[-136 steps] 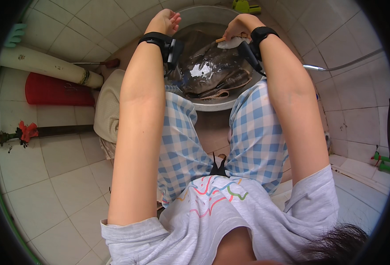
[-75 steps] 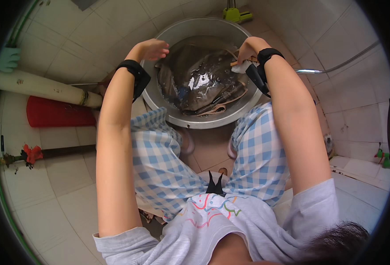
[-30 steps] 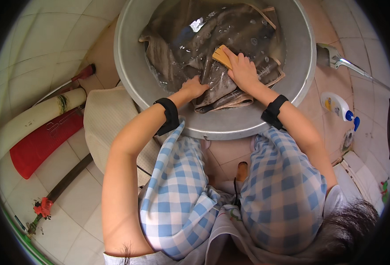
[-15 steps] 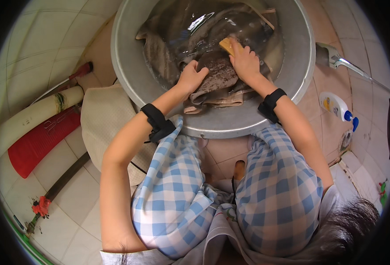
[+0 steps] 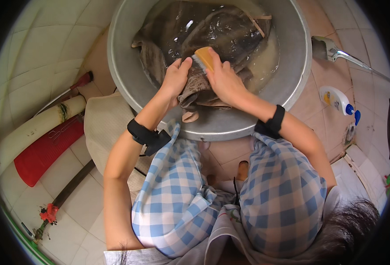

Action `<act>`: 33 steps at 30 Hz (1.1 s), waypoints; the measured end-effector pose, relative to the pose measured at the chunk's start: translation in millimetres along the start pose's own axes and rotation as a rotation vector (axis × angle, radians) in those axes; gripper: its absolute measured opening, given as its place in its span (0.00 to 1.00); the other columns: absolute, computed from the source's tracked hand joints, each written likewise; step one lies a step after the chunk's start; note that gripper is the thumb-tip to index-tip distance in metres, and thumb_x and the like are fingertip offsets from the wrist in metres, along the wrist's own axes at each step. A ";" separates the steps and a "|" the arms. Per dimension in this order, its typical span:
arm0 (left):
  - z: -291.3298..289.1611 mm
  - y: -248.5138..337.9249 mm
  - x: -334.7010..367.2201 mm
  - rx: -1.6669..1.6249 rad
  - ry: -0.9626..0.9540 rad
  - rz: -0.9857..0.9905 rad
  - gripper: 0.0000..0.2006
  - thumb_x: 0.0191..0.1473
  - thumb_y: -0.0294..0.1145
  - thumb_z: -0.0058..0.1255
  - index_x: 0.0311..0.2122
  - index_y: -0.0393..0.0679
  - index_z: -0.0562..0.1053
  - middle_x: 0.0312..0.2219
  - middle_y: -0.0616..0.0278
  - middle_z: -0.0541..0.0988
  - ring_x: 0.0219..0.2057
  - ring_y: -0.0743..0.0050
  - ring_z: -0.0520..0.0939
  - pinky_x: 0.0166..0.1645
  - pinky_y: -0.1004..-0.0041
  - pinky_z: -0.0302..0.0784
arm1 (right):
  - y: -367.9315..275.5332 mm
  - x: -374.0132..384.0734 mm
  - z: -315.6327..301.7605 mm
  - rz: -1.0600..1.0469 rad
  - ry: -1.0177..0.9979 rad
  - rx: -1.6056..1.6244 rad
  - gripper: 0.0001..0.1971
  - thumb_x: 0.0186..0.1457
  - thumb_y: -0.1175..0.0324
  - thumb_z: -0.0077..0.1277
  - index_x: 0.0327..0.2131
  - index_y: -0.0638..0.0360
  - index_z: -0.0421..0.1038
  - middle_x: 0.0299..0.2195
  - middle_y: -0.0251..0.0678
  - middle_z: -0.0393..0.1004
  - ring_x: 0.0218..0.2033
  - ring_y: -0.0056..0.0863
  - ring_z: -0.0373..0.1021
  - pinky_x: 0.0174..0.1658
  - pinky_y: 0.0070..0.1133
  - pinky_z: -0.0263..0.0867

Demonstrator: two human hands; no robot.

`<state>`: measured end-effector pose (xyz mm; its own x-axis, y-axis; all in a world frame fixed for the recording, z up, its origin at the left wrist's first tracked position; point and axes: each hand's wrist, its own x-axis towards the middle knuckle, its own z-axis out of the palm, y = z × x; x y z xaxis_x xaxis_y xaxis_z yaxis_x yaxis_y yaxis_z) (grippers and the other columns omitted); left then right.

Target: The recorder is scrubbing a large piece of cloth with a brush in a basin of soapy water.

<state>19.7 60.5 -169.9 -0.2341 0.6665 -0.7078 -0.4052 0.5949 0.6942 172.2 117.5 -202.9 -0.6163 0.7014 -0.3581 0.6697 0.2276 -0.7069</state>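
Note:
A large round metal basin (image 5: 115, 66) stands in front of my knees, with murky water in it. Soaking inside is a dark brown cloth (image 5: 150, 56), perhaps a garment, its near end bunched up against the basin's near wall. My left hand (image 5: 176, 80) grips a raised fold of this cloth. In my right hand (image 5: 226, 83) is a scrub brush (image 5: 205, 57) with a yellow back and pale bristles. The bristles are tilted toward my left hand, close above the fold; whether they touch it I cannot tell.
On the right are a white pump bottle (image 5: 335, 99) with a blue top and a long-handled metal tool (image 5: 334, 54). A beige cloth (image 5: 109, 126), a red ridged piece (image 5: 49, 152) and a pale cylinder (image 5: 38, 126) lie left. Tiled walls close in both sides.
My right hand has brought the brush left and nearer to me, turning it so its bristles show. My left hand has shifted slightly left, lifting the fold of cloth.

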 end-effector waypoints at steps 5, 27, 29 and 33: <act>18.5 30.0 -11.5 -0.010 -0.065 0.032 0.15 0.60 0.41 0.42 0.44 0.39 0.67 0.35 0.64 0.76 0.33 0.79 0.78 0.38 0.77 0.75 | 55.4 35.8 -10.5 0.126 0.029 -0.242 0.28 0.60 0.58 0.37 0.60 0.56 0.42 0.38 0.66 0.65 0.35 0.60 0.68 0.40 0.42 0.66; 17.9 25.6 -19.4 0.098 0.031 0.137 0.19 0.60 0.42 0.42 0.45 0.35 0.69 0.34 0.64 0.76 0.34 0.83 0.74 0.39 0.80 0.70 | 39.7 45.1 -10.2 0.185 -0.113 -0.160 0.28 0.60 0.58 0.35 0.60 0.57 0.40 0.43 0.70 0.63 0.40 0.63 0.66 0.46 0.41 0.64; 18.0 27.8 -19.7 0.134 0.027 0.180 0.20 0.59 0.42 0.44 0.46 0.34 0.68 0.34 0.64 0.76 0.34 0.84 0.74 0.39 0.81 0.69 | 31.2 42.0 -17.0 0.192 -0.202 -0.131 0.28 0.60 0.57 0.34 0.59 0.57 0.41 0.42 0.71 0.64 0.40 0.64 0.67 0.46 0.41 0.64; 7.4 38.6 -25.0 0.147 0.085 0.175 0.18 0.59 0.41 0.44 0.45 0.34 0.68 0.32 0.64 0.76 0.32 0.84 0.74 0.38 0.81 0.69 | -4.5 21.1 -12.4 0.075 -0.150 0.374 0.28 0.61 0.57 0.34 0.59 0.61 0.41 0.40 0.70 0.67 0.41 0.58 0.69 0.46 0.38 0.62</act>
<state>16.4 70.1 -124.4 -0.3657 0.7286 -0.5791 -0.2208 0.5365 0.8145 161.3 139.6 -199.7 -0.6438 0.5940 -0.4824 0.5354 -0.1006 -0.8386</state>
